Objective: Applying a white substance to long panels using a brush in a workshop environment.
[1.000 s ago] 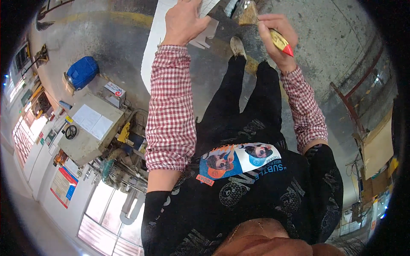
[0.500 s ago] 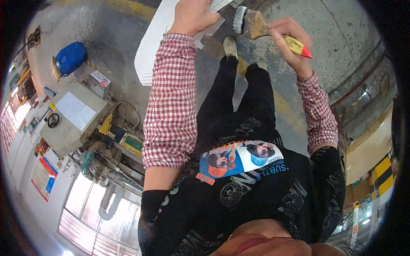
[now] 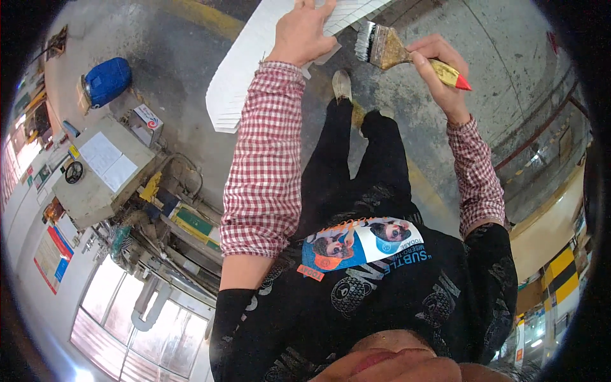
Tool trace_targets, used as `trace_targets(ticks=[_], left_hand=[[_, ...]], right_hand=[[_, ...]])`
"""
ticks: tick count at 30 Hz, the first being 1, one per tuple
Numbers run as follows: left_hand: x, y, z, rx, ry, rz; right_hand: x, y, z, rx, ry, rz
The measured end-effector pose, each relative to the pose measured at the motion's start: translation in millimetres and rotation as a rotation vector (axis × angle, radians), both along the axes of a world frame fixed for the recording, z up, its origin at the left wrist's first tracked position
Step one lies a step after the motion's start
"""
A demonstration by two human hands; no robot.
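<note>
My right hand (image 3: 443, 70) is closed round the wooden handle of a flat paintbrush (image 3: 394, 52). The handle ends in a red tip, and the wide bristles are whitish and point left. Those bristles are close to the right side of a fanned stack of white sheets (image 3: 238, 79); whether they touch it cannot be made out. Over the stack lies my left hand (image 3: 304, 32), fingers stretched out and thumb apart, partly cut off by the top edge. Checked red-and-white sleeves cover both my forearms.
Below the hands are my feet, in a light shoe (image 3: 342, 84), on a worn grey floor with yellow lines. At left stand a blue drum (image 3: 107, 83) and a grey machine (image 3: 86, 191) with papers and a handwheel on top. A curved dark rail (image 3: 541, 137) runs at right.
My right hand and the brush have shifted slightly down and right. My left hand and the stack appear a little lower and further right, while the whole view has tilted slightly.
</note>
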State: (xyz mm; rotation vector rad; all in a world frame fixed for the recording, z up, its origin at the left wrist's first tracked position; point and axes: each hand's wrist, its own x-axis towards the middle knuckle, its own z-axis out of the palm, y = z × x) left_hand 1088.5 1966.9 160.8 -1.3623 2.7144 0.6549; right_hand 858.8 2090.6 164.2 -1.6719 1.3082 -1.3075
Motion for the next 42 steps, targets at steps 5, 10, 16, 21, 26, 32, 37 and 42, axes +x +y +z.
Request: trace_targets(ticks=[5, 10, 16, 21, 26, 32, 37, 42], left_hand=[[14, 1, -16, -0.223, 0.056, -0.027], [3, 1, -19, -0.027, 0.010, 0.017], [22, -10, -38, 0.012, -0.106, 0.049], [22, -18, -40, 0.029, -0.130, 0.028], [41, -7, -67, -0.085, -0.051, 0.103], [65, 28, -79, -0.251, -0.054, 0.104], [51, 45, -69, -0.344, 0.061, 0.219], [-51, -38, -26, -0.502, 0.326, 0.435]], right_hand=[[8, -12, -6, 0.033, -0.018, 0.082], [-18, 10, 0, 0.158, -0.089, 0.049], [-40, 46, 9, 0.141, -0.170, -0.114], [-61, 92, 30, 0.192, -0.346, -0.338], [-78, 112, 24, 0.136, -0.667, -0.606], [-127, 106, -4, 0.203, -1.026, -0.689], [-192, 81, -6, 0.159, -1.093, -0.809], [-249, 52, -12, 0.157, -1.206, -0.883]])
